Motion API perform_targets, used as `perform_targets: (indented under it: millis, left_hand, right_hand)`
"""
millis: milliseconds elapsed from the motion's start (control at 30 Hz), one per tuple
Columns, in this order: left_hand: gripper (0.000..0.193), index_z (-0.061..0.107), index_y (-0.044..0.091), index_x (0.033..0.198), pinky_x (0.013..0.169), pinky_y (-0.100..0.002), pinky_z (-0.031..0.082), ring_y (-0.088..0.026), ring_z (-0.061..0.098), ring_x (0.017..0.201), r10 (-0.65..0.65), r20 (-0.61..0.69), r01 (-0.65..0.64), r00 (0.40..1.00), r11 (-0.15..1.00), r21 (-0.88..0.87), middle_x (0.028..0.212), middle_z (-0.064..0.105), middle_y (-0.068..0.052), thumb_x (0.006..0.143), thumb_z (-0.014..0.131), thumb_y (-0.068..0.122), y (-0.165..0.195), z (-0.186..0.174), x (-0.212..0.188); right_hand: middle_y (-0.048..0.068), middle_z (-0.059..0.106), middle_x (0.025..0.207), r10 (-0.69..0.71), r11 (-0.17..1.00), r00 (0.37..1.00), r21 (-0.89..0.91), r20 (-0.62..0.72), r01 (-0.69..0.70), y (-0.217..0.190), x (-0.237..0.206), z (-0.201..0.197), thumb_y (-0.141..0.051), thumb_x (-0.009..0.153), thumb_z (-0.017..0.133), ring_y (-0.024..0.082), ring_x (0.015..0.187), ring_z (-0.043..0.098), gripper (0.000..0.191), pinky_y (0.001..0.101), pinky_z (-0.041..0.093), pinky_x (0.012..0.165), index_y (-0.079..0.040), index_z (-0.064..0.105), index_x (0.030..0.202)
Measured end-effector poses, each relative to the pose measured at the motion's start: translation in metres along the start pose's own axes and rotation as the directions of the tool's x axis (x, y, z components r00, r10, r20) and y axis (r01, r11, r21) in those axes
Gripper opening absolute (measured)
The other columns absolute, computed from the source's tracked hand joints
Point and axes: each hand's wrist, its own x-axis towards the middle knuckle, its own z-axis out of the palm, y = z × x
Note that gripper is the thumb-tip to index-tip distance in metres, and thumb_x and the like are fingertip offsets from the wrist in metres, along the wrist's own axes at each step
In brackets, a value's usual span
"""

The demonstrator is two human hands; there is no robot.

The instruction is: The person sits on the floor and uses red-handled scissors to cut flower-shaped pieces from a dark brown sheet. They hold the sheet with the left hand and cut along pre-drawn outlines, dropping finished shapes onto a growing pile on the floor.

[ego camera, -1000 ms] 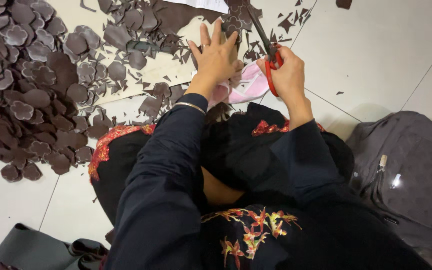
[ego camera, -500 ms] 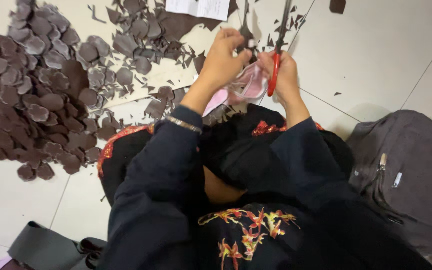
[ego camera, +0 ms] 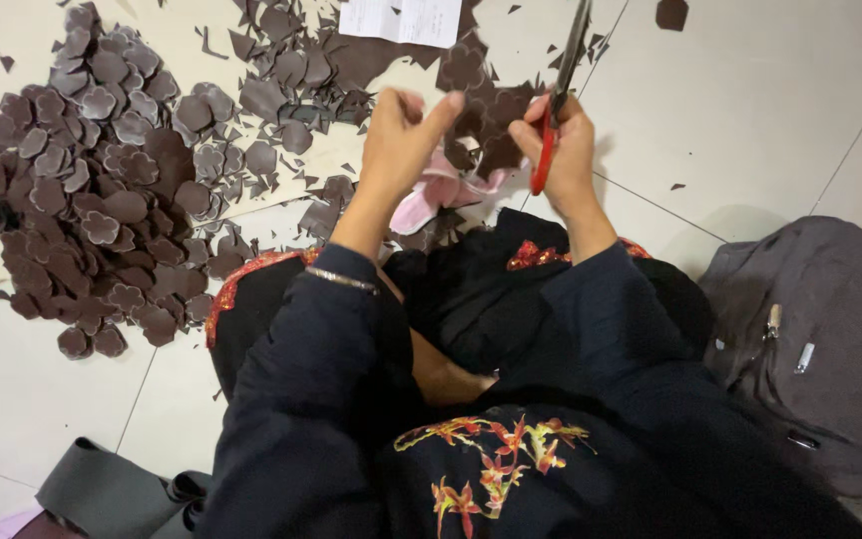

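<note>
Our right hand [ego camera: 566, 150] is clenched through the red handles of the scissors [ego camera: 556, 100], whose dark blades point up toward twelve o'clock and run out past the top edge of the view. Our left hand [ego camera: 401, 145] grasps a dark brown sheet piece [ego camera: 486, 125], thumb raised, holding it against the scissors at three o'clock from that hand. The piece has ragged, cut edges and sits between our two hands, above the floor. Just below them, at six o'clock, a pink cloth [ego camera: 431, 195] lies over our lap.

Outward at nine o'clock a thick heap of brown flower-shaped cutouts [ego camera: 102, 200] spreads across the tiled floor [ego camera: 770, 120], crowding that side up to the left edge. At twelve o'clock offcuts and a white paper slip [ego camera: 401, 20] lie among the scraps. Toward two and three o'clock the floor has only stray flecks, with room to swing the blades. A grey bag [ego camera: 810, 329] lies at four o'clock, close against our right sleeve. A grey folded strip [ego camera: 112, 494] rests at seven o'clock near the bottom edge.
</note>
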Motion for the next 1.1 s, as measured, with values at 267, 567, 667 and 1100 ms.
perform_targets:
  millis: [267,567,667,1100]
  left_hand:
    - [0.023,0.070,-0.008,0.103,0.058,-0.027,0.051,-0.014,0.061,0.064,-0.062,0.398,0.274,0.915,0.820,-0.503,0.085,0.071,-0.010,0.094,0.073,0.013,-0.034,0.025,0.027]
    - [0.019,0.062,0.000,0.093,0.069,-0.031,0.063,-0.023,0.078,0.080,-0.254,0.093,0.194,0.963,0.408,-0.892,0.089,0.073,-0.011,0.083,0.077,0.004,-0.027,0.003,0.045]
    - [0.026,0.056,0.005,0.092,0.067,-0.032,0.061,-0.022,0.074,0.078,-0.273,0.052,0.149,0.960,0.348,-0.926,0.089,0.069,-0.009,0.083,0.080,0.008,-0.025,-0.004,0.046]
    - [0.014,0.068,-0.001,0.097,0.069,-0.030,0.058,-0.016,0.069,0.073,-0.156,0.141,0.194,0.978,0.415,-0.889,0.086,0.072,-0.007,0.087,0.077,0.002,-0.025,0.018,0.033]
  right_hand:
    - [0.002,0.058,0.108,-0.001,1.000,1.000,0.028,0.027,0.000,0.001,0.006,0.006,0.001,0.098,0.076,0.010,0.097,0.056,0.022,0.0260,0.046,0.090,-0.006,0.057,0.107]
    - [0.003,0.064,0.107,0.195,0.969,0.941,-0.203,0.276,-0.141,-0.007,-0.002,0.015,-0.027,0.103,0.066,0.012,0.100,0.062,0.028,0.0277,0.052,0.092,-0.008,0.061,0.122]
    - [0.001,0.061,0.097,0.348,0.917,0.885,-0.308,0.309,-0.253,-0.005,-0.009,0.023,-0.032,0.102,0.063,0.010,0.091,0.059,0.033,0.0262,0.050,0.082,-0.010,0.063,0.127]
    - [0.002,0.056,0.116,0.151,0.953,0.858,-0.301,0.492,0.005,-0.009,-0.015,0.034,-0.036,0.104,0.064,0.014,0.104,0.057,0.041,0.0293,0.049,0.092,-0.005,0.059,0.131]
